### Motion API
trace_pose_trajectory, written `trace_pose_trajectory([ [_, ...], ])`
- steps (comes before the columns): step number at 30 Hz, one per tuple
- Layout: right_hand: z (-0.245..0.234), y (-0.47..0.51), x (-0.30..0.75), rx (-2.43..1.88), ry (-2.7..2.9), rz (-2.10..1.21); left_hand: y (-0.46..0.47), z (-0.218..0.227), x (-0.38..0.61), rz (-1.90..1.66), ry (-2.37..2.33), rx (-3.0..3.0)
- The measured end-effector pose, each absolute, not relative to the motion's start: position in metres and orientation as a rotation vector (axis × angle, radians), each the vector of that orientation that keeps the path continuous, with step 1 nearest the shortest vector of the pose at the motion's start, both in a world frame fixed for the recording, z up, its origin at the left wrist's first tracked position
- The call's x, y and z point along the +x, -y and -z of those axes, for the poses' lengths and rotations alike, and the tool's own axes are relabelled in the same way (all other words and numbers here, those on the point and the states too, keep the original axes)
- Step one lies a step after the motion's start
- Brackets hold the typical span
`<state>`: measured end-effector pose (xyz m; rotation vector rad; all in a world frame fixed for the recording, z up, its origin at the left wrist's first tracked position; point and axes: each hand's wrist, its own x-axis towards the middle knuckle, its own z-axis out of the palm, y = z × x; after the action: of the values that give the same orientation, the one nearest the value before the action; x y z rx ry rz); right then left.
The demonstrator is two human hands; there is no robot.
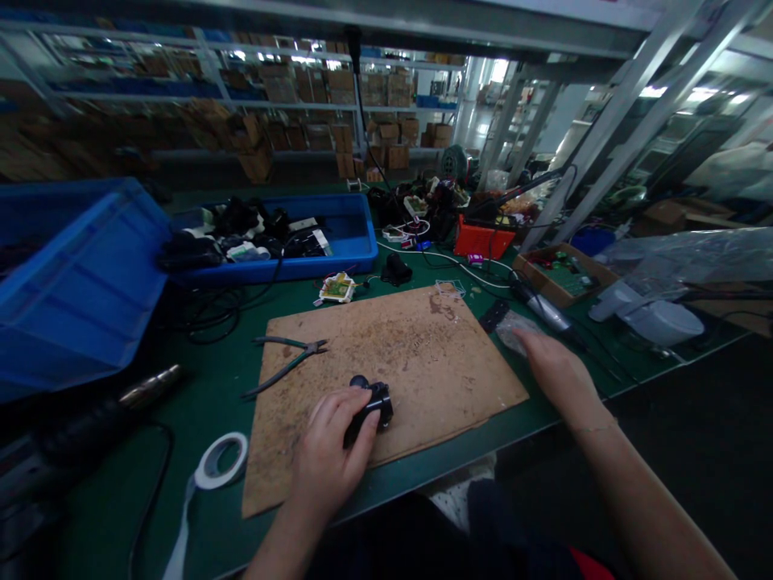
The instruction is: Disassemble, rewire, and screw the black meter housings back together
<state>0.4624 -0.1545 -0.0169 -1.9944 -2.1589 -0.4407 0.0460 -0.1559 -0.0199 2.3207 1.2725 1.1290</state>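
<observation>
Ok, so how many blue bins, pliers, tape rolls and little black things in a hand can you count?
Blue bins: 2
Pliers: 1
Tape rolls: 1
Black part, held by the left hand: 1
Total: 5

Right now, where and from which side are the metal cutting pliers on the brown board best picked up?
By both handles, from the left. The metal cutting pliers lie flat, nose pointing right; their splayed handles reach past the brown fibre board's left edge over the green mat, probably leaving fingers room.
</observation>
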Motion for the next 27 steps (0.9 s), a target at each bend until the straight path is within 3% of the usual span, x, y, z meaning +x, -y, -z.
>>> trace_pose_trajectory([
  [8, 0.004, 0.166, 0.424, -1.927, 1.886, 0.278, 0.156, 0.017, 0.048, -1.146, -1.277, 2.328],
  [15, -0.007, 0.198, 0.365, -1.636, 1.794, -0.665, 0.156, 0.017, 0.048, -1.139, -1.290, 2.334],
  [24, 0.005, 0.203, 0.363, -1.575, 1.911, -0.785, 0.156, 0.017, 0.048, -1.160, -1.292, 2.340],
  [27, -0.002, 0.200, 0.373, -1.639, 1.921, -0.653, 0.156, 0.019, 0.047, -1.144, -1.286, 2.338],
])
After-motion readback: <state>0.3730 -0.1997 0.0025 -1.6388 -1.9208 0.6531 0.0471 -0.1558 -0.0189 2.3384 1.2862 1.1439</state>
